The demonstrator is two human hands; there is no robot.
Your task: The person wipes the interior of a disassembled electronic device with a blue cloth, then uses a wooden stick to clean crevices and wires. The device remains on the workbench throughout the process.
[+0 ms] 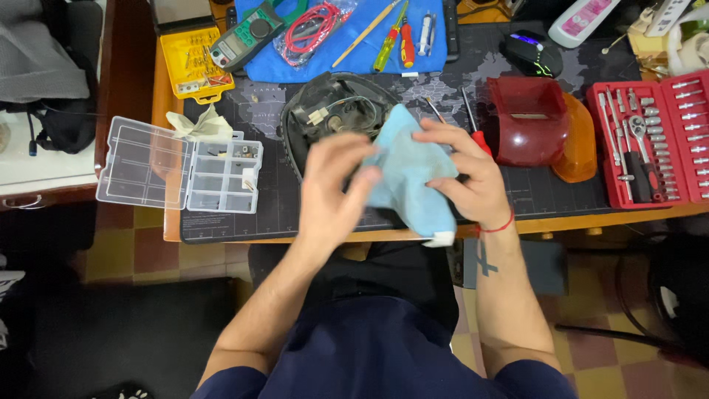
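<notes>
The right hand (461,174) has its grip clamped on a light blue cloth (410,174), thumb under one fold and fingers curled over the top edge. The left hand (332,185) presses against the same cloth from the other side, fingers bent around its near fold; the hand is blurred, so how tightly that grip closes cannot be told. The cloth lies over the near rim of a dark rounded housing (325,111), whose inside shows wires and a small white connector, just beyond the left hand's grip.

Just past the right hand's grip lies a red-handled screwdriver (476,129), and further out on that side stands a red lamp lens (532,118) with an orange part behind it, then a red socket set case (650,140). Outward of the left hand's grip, an open clear parts box (181,170) sits at the edge of the worktop (273,214), with a crumpled cloth scrap (199,124) beside it. Far beyond both grips are a green meter (244,37) and a yellow bit case (193,63).
</notes>
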